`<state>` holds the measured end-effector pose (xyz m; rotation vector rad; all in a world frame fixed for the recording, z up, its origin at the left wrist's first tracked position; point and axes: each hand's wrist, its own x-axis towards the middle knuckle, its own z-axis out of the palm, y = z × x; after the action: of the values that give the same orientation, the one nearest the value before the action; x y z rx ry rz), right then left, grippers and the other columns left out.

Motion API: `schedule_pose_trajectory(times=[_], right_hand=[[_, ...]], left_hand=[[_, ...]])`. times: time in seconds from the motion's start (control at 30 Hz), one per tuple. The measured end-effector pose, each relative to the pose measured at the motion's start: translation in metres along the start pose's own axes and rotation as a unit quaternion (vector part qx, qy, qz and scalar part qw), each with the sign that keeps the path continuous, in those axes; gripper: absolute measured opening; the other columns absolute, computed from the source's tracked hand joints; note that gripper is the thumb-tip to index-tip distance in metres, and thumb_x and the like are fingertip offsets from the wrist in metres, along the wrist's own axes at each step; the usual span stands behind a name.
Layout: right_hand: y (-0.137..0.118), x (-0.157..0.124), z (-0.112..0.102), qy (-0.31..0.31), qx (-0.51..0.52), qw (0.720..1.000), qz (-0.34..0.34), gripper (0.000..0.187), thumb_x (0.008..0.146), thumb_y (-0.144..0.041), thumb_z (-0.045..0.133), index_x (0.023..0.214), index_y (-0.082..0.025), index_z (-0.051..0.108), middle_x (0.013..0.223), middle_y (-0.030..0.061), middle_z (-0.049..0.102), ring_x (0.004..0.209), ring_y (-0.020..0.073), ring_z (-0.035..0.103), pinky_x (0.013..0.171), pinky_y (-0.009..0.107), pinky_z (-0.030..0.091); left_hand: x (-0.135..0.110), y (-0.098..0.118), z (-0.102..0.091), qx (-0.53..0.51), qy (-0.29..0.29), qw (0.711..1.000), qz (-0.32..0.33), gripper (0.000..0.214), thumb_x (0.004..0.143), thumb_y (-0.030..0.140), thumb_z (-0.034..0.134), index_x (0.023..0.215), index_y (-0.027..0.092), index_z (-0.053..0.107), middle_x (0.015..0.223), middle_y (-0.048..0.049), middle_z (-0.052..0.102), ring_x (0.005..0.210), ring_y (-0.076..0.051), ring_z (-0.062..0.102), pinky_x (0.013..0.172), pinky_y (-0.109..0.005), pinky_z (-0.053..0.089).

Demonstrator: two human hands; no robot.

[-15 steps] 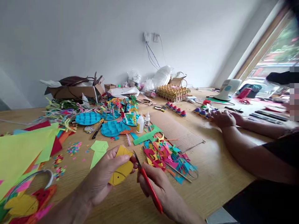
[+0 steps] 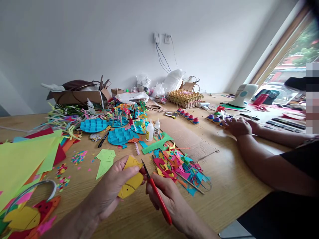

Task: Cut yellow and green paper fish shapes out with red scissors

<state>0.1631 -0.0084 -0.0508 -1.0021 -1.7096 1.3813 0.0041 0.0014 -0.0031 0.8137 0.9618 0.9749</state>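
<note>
In my left hand I pinch a yellow paper piece between thumb and fingers. A fish outline, with a dark dot for an eye, is drawn on it. My right hand is wrapped round the red handles of a pair of scissors. The dark blades point up and left, their tip close to the right edge of the yellow paper. Behind my left hand lies a light green paper piece with pencil lines. Beyond my right hand spreads a heap of coloured paper scraps.
Blue scalloped paper discs, glue bottles and a black marker lie mid-table. Coloured sheets and cut paper fish are at left. At right, a co-worker's hands touch painted egg-carton cups.
Almost nothing differs. The yellow paper and my right hand with the scissors have shifted very slightly; the view has tilted a touch.
</note>
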Motion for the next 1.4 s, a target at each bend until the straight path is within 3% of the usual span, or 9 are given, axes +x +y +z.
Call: schedule_pose_trajectory(times=[0.73, 1.23, 1.4], right_hand=[[-0.003, 0.000, -0.002, 0.001, -0.031, 0.999, 0.012, 0.028, 0.087, -0.029, 0.041, 0.061, -0.019, 0.037, 0.055, -0.0060, 0.029, 0.050, 0.0079, 0.029, 0.046, 0.023, 0.020], [-0.008, -0.002, -0.004, -0.028, -0.018, 0.999, 0.035, 0.033, 0.086, -0.038, 0.045, 0.060, -0.019, 0.035, 0.054, -0.0065, 0.027, 0.049, 0.0078, 0.024, 0.044, 0.023, 0.017], [-0.009, -0.004, -0.006, -0.039, -0.062, 0.997, 0.027, 0.031, 0.086, -0.031, 0.043, 0.059, -0.019, 0.034, 0.056, -0.0060, 0.026, 0.051, 0.0082, 0.023, 0.044, 0.022, 0.018]], left_hand=[[0.001, 0.001, -0.001, 0.019, -0.001, 1.000, -0.009, 0.008, 0.073, 0.023, 0.065, 0.079, 0.018, 0.061, 0.072, 0.0006, 0.070, 0.063, -0.011, 0.062, 0.055, -0.019, 0.045], [-0.001, 0.003, -0.012, 0.052, -0.045, 0.998, -0.007, 0.005, 0.075, 0.022, 0.063, 0.078, 0.018, 0.061, 0.076, -0.0025, 0.069, 0.071, -0.015, 0.063, 0.066, -0.023, 0.046], [-0.001, 0.006, -0.012, 0.043, -0.065, 0.997, -0.011, 0.005, 0.073, 0.021, 0.064, 0.077, 0.017, 0.063, 0.074, -0.0025, 0.068, 0.071, -0.014, 0.061, 0.068, -0.023, 0.047]])
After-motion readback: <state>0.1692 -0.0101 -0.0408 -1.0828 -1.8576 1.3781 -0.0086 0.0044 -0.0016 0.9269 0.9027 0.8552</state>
